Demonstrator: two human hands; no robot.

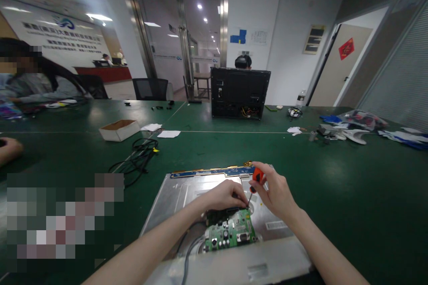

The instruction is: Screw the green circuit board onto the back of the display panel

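Note:
A metal-backed display panel (187, 191) lies flat on the table in front of me, with a green circuit board (230, 229) on it. My right hand (276, 187) grips a screwdriver (257, 175) by its orange and black handle. The tip points down at the upper right corner of the board. Close to that tip, my left hand (227, 195) has its fingers pinched together; whatever they hold is too small to make out. A blue circuit strip (207, 173) runs along the panel's far edge. Grey cables (190, 249) leave the board on its left.
Black cables (142, 156) and an open cardboard box (119, 130) lie to the left. A black monitor casing (240, 93) stands at the back, a person behind it. Loose parts and bags (361, 120) lie far right. Another person's hand (10, 150) rests at the left edge.

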